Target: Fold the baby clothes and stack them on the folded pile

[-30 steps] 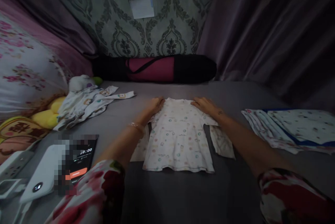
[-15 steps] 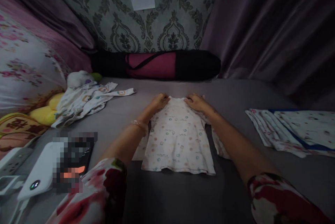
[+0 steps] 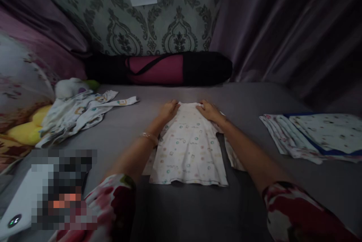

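Observation:
A small white long-sleeved shirt (image 3: 189, 147) with a fine coloured print lies spread on the grey sheet, its collar pointing away from me and its hem toward me. At the shoulder left of the collar, my left hand (image 3: 169, 110) is closed on the fabric. My right hand (image 3: 209, 111) grips the opposite shoulder in the same way. Both sleeves lie out at the sides, partly hidden beneath my forearms. The fingertips are somewhat blurred.
Folded clothes (image 3: 325, 132) lie in a stack at the right. At the left are a crumpled printed garment (image 3: 82, 111), plush toys (image 3: 69, 88) and a white device (image 3: 25, 196) beside a pixelated area. A long black-and-pink bag (image 3: 158, 69) rests against the wall.
The view has shifted a little to the right, so everything sits slightly further left. My hands stay at the shirt's shoulders, and the shirt keeps its spread shape.

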{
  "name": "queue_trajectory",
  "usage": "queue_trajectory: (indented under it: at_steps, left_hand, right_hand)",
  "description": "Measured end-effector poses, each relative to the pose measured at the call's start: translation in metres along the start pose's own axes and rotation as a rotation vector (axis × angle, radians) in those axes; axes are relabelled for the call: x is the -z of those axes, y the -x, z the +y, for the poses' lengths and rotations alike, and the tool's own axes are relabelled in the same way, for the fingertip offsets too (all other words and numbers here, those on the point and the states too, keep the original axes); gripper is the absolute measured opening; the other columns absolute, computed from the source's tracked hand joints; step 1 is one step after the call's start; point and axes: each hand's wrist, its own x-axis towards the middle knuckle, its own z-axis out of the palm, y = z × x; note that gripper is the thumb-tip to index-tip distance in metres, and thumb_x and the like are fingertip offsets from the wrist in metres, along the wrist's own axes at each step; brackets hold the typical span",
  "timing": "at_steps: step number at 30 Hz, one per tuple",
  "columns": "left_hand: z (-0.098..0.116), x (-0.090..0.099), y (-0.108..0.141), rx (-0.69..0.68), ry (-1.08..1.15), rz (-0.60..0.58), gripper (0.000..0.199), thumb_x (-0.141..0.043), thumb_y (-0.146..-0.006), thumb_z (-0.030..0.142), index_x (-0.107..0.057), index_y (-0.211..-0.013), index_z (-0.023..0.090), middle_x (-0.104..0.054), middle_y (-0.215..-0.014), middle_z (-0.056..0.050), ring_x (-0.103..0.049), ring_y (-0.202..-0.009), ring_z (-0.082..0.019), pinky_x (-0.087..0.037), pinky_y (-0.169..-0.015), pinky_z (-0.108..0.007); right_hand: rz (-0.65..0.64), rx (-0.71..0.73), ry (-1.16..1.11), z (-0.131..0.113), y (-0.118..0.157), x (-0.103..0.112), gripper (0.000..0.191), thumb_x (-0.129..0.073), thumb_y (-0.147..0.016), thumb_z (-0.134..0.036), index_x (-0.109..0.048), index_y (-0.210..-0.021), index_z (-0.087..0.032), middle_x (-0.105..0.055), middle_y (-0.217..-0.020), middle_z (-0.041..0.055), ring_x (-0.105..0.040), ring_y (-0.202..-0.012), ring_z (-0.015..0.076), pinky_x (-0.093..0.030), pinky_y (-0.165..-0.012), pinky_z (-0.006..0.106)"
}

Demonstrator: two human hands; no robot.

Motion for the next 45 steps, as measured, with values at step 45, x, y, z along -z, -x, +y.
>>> queue_trajectory:
  at_steps: [45]
  left_hand:
    - [0.141, -0.047, 0.021, -0.325, 0.027, -0.095, 0.055, -0.039, -0.093, 0.055, -0.050, -0.138, 0.025, -0.043, -0.147, -0.011, -0.037, -0.131, -0.033, -0.031, -0.108, -0.049]
  right_hand:
    - [-0.145, -0.203, 0.796, 0.061, 0.213, 0.106, 0.035, -0.037, -0.087, -0.005, -0.065, -0.106, -0.017, -0.061, -0.113, 0.0182, -0.052, -0.107, 0.0307, -0.038, -0.086, 0.040]
